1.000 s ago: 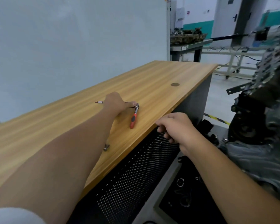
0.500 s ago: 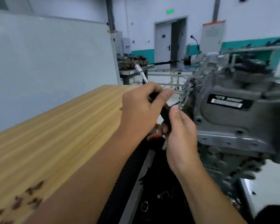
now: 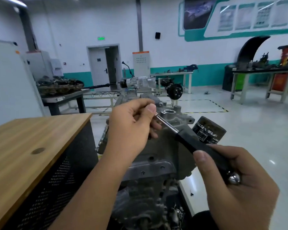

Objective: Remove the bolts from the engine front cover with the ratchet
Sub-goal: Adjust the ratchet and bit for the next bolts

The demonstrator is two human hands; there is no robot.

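A ratchet (image 3: 198, 145) with a black handle and a bare metal shank is held over the grey engine (image 3: 156, 163) in front of me. My right hand (image 3: 243, 185) grips the black handle near its butt, thumb on top. My left hand (image 3: 133, 128) pinches the far metal end of the ratchet between thumb and curled fingers, which hide the head. The engine's front cover and its bolts lie below the hands, partly hidden. A black oil filter (image 3: 208, 131) sticks out on the engine's right.
A wooden-topped workbench (image 3: 32, 140) with a perforated black front stands at my left. Beyond are metal tables (image 3: 263, 75) with car parts, a gearbox rig (image 3: 140, 82) and an open pale floor at the right.
My view swung right from the bench to the engine. The ratchet, picked off the bench by my left hand, is now held by both hands, with the right hand further down the handle.
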